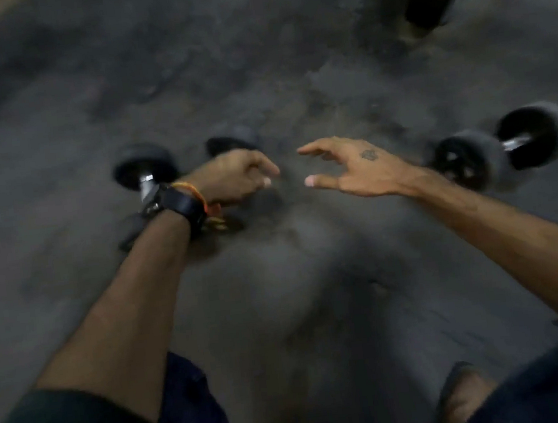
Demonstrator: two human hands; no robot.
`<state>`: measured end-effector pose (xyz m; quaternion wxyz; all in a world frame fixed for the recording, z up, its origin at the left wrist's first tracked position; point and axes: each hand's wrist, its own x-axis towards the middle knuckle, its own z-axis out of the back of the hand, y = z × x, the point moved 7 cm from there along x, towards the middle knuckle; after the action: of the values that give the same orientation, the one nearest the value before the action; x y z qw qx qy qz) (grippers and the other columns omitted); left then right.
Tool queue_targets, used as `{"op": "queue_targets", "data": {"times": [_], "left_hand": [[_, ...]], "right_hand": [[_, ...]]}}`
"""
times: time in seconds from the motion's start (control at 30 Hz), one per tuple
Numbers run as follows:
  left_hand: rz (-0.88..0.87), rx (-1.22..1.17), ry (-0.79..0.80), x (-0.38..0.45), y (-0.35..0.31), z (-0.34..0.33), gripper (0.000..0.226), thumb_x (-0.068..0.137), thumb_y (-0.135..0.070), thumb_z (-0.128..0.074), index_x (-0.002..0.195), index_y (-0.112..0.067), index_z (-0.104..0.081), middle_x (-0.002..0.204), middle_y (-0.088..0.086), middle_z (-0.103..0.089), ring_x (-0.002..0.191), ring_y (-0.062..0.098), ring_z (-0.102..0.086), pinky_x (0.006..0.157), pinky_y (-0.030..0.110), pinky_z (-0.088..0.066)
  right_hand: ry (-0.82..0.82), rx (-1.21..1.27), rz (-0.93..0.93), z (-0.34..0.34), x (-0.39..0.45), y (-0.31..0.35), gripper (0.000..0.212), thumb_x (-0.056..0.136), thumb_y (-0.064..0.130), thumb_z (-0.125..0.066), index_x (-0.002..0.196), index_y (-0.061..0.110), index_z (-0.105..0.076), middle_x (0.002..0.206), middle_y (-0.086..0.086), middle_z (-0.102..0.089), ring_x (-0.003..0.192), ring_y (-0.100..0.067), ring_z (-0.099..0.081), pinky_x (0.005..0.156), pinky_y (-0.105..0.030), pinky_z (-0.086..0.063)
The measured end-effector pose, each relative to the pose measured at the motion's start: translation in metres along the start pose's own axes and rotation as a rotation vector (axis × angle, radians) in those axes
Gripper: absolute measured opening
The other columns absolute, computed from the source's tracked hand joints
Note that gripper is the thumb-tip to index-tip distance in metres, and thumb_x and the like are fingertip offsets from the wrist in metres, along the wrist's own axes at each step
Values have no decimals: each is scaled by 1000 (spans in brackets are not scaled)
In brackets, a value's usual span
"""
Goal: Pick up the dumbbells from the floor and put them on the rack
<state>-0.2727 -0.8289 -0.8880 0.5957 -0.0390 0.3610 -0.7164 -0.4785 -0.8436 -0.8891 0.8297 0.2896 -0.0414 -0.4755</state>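
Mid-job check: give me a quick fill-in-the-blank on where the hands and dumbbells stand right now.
1. Both dumbbells lie on the ____, the left dumbbell partly hidden behind the left wrist.
2. The right hand holds ____, its fingers spread.
3. The right dumbbell lies to the ____ of the right hand, untouched.
4. The dark strap sits on the ____ wrist, just behind the left hand.

Missing words: floor; nothing; right; left
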Motion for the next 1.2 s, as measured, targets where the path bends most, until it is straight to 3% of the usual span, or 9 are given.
{"op": "queue_targets", "data": {"times": [0.17,0.27,0.37,0.47,0.53,0.67,0.83,1.03,1.2], "left_hand": [[217,-44,-335,-86,137,91,32,93,-19,-74,123,-30,-73,98,0,-75,101,23,-70,97,39,-57],[256,-110,-234,-105,176,69,36,91,-10,-78,125,-23,-71,97,-3,-76,109,22,-72,98,32,-54],[281,-71,-147,-105,188,52,43,90,-11,-80,129,-25,-69,106,-2,-69,113,23,-68,97,31,-52],[329,-45,-154,-106,213,52,51,84,-16,-85,128,-33,-66,116,-5,-64,114,22,-65,94,35,-54],[364,-48,-136,-115,230,49,56,83,-15,-86,132,-31,-65,123,-3,-62,115,23,-63,97,40,-57],[446,-67,-170,-125,276,42,62,83,-8,-83,137,-31,-61,129,-1,-64,112,24,-66,93,42,-61],[511,-71,-188,-127,294,37,71,84,-9,-82,145,-30,-52,137,1,-61,120,27,-63,91,39,-59],[516,93,-231,-101,296,26,71,85,-7,-78,147,-31,-55,138,13,-49,124,38,-61,93,38,-55],[530,212,-231,-91,306,8,75,79,-17,-87,144,-25,-52,134,16,-46,121,44,-59,101,59,-53]], "right_hand": [[182,10,58,-39,55,104,59,92,55,-73,147,38,-56,133,7,-70,118,-8,-69,110,-36,-53],[327,-159,21,-75,72,128,64,94,48,-75,151,33,-50,130,0,-72,114,-17,-71,108,-37,-53],[415,-321,14,-114,83,141,78,94,47,-76,159,24,-40,138,-9,-68,126,-27,-66,107,-35,-49],[368,-375,-22,-153,107,142,100,84,62,-79,162,21,-31,156,-16,-52,139,-35,-54,114,-40,-46],[247,-341,-80,-175,119,135,110,77,70,-80,161,22,-28,152,-24,-47,134,-43,-54,111,-47,-48],[29,-345,-100,-194,152,112,94,78,78,-71,146,18,-46,134,-24,-45,117,-45,-57,99,-51,-56],[67,-265,-63,-200,166,108,79,74,85,-58,124,23,-53,124,-13,-70,112,-39,-69,95,-48,-58],[91,-220,-87,-195,162,101,80,84,74,-68,141,21,-51,132,-15,-70,117,-38,-68,97,-42,-55],[115,-164,-108,-196,154,88,78,88,64,-72,148,22,-45,134,-17,-69,121,-40,-66,98,-42,-53]]}}
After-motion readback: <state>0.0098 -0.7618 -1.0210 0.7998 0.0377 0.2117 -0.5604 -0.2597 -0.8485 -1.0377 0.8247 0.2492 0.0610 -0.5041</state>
